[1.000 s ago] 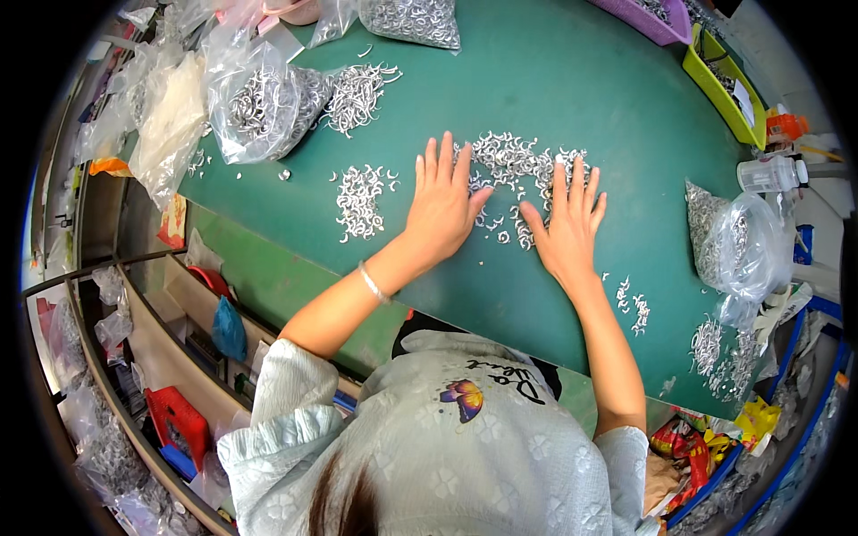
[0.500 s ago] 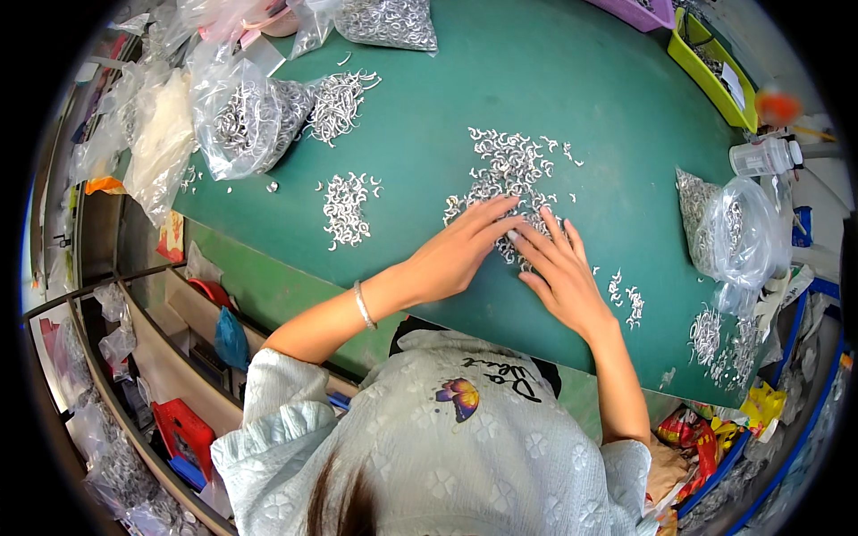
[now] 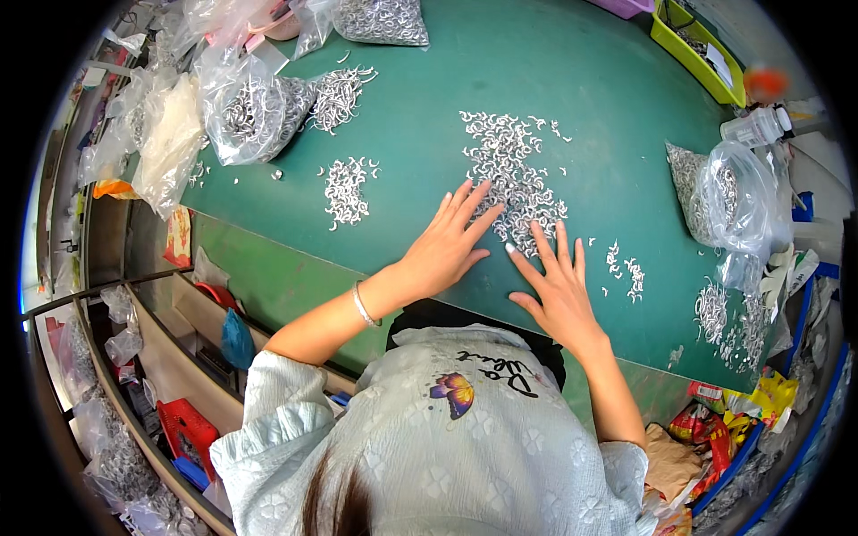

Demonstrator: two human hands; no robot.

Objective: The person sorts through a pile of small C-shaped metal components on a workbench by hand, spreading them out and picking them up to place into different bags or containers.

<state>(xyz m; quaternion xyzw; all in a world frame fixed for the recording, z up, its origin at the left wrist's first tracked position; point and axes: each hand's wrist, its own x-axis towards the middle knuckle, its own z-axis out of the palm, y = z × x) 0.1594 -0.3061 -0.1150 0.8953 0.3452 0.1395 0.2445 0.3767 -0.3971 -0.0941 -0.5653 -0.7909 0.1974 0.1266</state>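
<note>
A loose pile of small curved silvery metal pieces [image 3: 505,165] is spread over the middle of the green tabletop [image 3: 411,98]. At the pile's left edge, my left hand [image 3: 450,243] is open, its spread fingertips touching the pieces. My right hand [image 3: 559,284] lies open at the near right edge, fingers apart, with fingertips at the closest pieces. Neither hand holds anything I can see. A smaller heap of similar pieces [image 3: 346,192] lies left of my left hand. Right of my right hand are small clusters [image 3: 634,279] of such pieces.
An open plastic bag of pieces [image 3: 255,116] stands at the back left beside another heap [image 3: 338,96]. To the right are a clear bag [image 3: 737,205], a white bottle [image 3: 756,128] and a green bin [image 3: 702,54]. Drawers [image 3: 183,335] stand below the table's left edge.
My hands have moved apart: the left shifted left, the right drew back toward me. More of the pile now shows between them. The view has shifted slightly.
</note>
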